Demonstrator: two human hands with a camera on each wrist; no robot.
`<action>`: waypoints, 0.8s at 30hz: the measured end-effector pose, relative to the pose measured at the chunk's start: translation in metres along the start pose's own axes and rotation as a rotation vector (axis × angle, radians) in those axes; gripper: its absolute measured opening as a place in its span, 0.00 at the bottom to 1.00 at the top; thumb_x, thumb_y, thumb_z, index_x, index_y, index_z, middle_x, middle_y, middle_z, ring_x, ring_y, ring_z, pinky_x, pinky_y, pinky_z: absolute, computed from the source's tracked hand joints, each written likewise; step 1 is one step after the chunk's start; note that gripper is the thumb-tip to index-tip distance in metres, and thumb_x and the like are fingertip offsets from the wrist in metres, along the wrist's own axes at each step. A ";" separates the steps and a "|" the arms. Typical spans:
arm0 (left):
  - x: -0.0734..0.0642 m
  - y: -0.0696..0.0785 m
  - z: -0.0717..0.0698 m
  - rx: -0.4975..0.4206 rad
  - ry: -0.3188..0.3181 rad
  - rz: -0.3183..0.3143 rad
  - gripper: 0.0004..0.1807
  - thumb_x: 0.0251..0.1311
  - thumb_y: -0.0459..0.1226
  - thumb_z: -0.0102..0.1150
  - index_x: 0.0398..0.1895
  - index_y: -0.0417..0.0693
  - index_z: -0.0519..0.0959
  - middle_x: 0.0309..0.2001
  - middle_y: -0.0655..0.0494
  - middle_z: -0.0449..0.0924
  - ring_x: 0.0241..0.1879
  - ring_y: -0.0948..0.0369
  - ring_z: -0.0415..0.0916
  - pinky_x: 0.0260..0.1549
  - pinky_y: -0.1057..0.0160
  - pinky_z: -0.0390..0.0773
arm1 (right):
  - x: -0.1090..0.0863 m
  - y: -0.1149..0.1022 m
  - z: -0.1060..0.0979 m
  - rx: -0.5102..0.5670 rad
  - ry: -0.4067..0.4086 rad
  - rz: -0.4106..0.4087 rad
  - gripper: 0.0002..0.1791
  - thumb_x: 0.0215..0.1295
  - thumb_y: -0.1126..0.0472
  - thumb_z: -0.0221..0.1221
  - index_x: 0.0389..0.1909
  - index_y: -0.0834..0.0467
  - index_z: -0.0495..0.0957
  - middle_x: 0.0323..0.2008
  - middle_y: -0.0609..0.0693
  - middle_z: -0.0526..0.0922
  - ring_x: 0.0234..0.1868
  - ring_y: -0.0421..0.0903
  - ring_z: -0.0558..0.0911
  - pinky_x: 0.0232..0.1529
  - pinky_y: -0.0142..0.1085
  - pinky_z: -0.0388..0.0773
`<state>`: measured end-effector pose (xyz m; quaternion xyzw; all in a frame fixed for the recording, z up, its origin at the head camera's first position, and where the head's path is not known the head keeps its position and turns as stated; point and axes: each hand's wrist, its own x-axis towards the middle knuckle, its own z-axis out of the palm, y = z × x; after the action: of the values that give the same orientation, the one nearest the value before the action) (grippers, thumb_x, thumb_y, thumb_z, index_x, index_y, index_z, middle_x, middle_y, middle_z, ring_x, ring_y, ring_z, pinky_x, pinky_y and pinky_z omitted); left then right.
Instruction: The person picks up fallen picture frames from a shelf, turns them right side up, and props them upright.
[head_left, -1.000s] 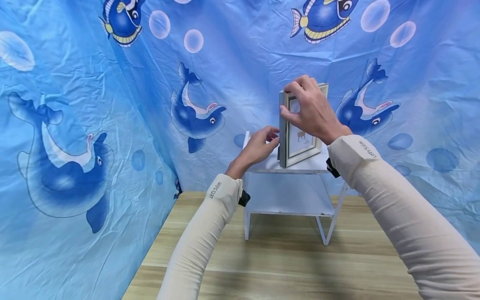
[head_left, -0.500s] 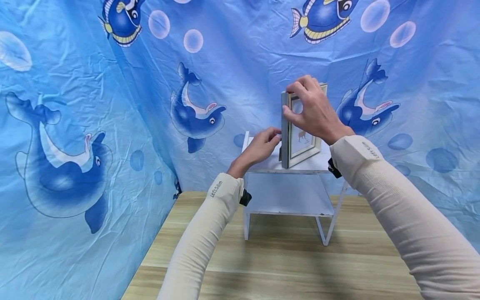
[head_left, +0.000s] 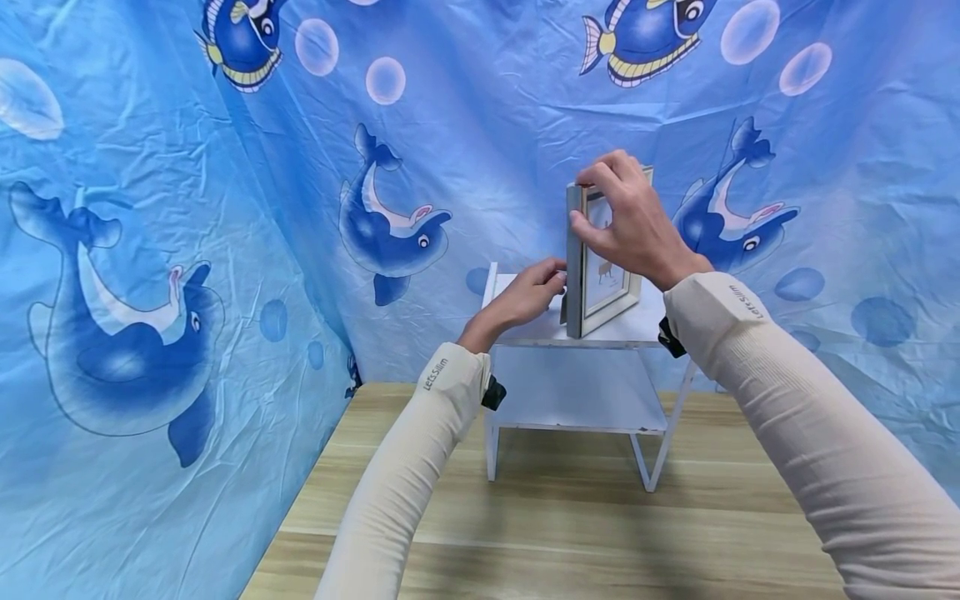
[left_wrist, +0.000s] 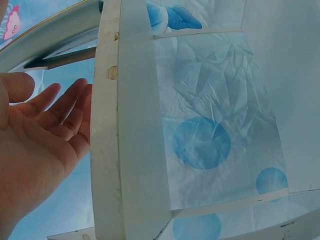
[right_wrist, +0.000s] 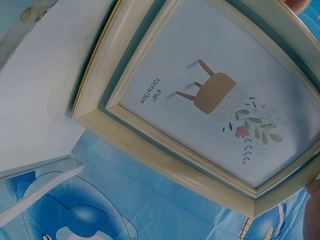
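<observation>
A cream and grey-green picture frame (head_left: 592,321) stands upright on the white side table (head_left: 525,332), turned so its left side edge faces me. In the right wrist view the picture frame (right_wrist: 175,167) shows a print of a stool with flowers. My right hand (head_left: 633,221) grips its upper left part, thumb on the front side and fingers over the top. Behind the frame's left edge is my left hand (head_left: 525,293), fingertips partly hidden. From the left wrist, that left hand (left_wrist: 42,120) has loosely bent fingers below the frame's back support leg (left_wrist: 67,58), with no visible grip.
The table has a lower shelf (head_left: 573,387) and thin white legs (head_left: 663,446), standing on a wood-grain floor (head_left: 570,533). Blue cloth (head_left: 465,150) printed with dolphins and fish hangs behind and on the left.
The picture frame has shifted slightly right on the table and turned a little further edge-on. Both hands have moved slightly right along with it.
</observation>
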<state>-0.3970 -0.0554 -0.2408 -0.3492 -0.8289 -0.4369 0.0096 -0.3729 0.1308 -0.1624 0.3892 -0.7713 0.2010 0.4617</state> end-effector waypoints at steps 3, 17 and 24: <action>0.001 0.000 0.001 -0.015 -0.017 -0.013 0.22 0.80 0.39 0.33 0.71 0.47 0.64 0.65 0.48 0.70 0.64 0.52 0.70 0.53 0.56 0.74 | 0.000 0.001 0.000 0.000 0.004 -0.001 0.15 0.63 0.64 0.60 0.48 0.66 0.75 0.46 0.62 0.73 0.47 0.57 0.70 0.48 0.48 0.66; 0.004 -0.002 0.002 -0.029 -0.120 -0.001 0.23 0.80 0.40 0.32 0.73 0.46 0.59 0.58 0.46 0.73 0.51 0.56 0.71 0.46 0.59 0.74 | -0.001 0.004 0.001 0.017 0.006 0.003 0.15 0.63 0.64 0.59 0.48 0.66 0.75 0.46 0.62 0.72 0.48 0.57 0.71 0.49 0.49 0.66; 0.007 -0.003 0.004 -0.052 -0.139 0.006 0.23 0.80 0.39 0.31 0.73 0.46 0.59 0.61 0.45 0.71 0.54 0.54 0.72 0.51 0.54 0.77 | -0.001 0.006 0.000 0.025 0.005 0.000 0.15 0.63 0.65 0.60 0.48 0.66 0.75 0.46 0.62 0.72 0.48 0.57 0.71 0.50 0.49 0.66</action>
<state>-0.4034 -0.0496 -0.2429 -0.3814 -0.8148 -0.4329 -0.0559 -0.3775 0.1347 -0.1632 0.3943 -0.7676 0.2116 0.4589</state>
